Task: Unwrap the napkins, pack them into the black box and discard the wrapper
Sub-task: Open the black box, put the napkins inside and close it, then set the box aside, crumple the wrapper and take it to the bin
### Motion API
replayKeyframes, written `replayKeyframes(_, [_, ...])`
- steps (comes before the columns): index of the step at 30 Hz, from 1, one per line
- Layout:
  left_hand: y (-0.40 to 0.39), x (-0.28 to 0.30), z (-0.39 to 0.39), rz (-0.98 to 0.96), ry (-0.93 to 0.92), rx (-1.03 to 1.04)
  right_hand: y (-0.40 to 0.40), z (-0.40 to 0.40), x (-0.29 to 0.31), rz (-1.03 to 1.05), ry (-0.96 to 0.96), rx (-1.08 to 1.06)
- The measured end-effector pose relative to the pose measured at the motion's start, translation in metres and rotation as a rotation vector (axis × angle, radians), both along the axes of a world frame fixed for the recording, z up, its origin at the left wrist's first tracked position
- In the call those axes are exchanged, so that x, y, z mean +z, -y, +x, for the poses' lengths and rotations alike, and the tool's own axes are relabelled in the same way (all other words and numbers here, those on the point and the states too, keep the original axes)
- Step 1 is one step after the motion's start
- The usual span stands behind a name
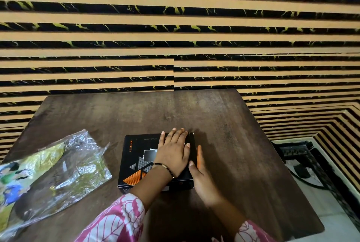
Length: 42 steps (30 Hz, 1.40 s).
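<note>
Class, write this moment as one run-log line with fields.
box: closed, on table | left hand: flat on lid | right hand: against box's right side | wrapper: empty, lying left | napkins: unseen

The left hand point(173, 152) lies flat, palm down, fingers spread. The right hand point(200, 175) stands on edge just beside it, fingers straight.

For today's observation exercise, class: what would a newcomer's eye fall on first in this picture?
First the wall of tan and black marbled stripes that fills the upper half. Then, mid-table, the closed black box, with the left hand flat on its lid and the right hand edge-on against its right side. Last, the crumpled clear wrapper lying at the table's left edge.
</note>
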<state>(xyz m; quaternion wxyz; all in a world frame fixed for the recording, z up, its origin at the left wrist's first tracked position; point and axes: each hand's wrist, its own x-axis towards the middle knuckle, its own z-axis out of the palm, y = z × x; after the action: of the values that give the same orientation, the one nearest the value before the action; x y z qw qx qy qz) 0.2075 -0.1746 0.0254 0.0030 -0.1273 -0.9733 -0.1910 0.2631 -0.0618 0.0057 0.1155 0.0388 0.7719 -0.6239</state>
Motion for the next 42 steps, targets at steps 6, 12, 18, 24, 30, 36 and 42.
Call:
replayKeyframes(6, [-0.001,0.000,-0.001,0.007,0.009,0.004,0.000,0.000,0.006,-0.067,0.063,-0.021])
replayKeyframes(12, [0.000,0.002,0.000,0.013,0.000,0.007,0.001,0.002,0.003,0.217,-0.010,0.061])
replayKeyframes(18, [0.010,0.007,0.006,0.022,-0.016,0.009,0.006,0.005,0.000,0.167,-0.056,-0.020])
replayKeyframes(24, [0.069,0.009,0.043,0.207,-0.094,0.429,0.009,0.008,-0.006,-0.021,0.057,-0.096])
replayKeyframes(30, [0.100,-0.014,0.067,0.521,0.055,0.553,0.004,0.004,-0.022,-0.086,0.093,-0.127])
replayKeyframes(36, [0.096,-0.015,0.059,0.614,0.006,0.558,0.000,-0.007,-0.023,-0.102,0.067,-0.095])
replayKeyframes(42, [0.097,-0.017,0.011,0.564,0.017,0.562,0.002,-0.052,-0.016,-0.082,0.037,-0.106])
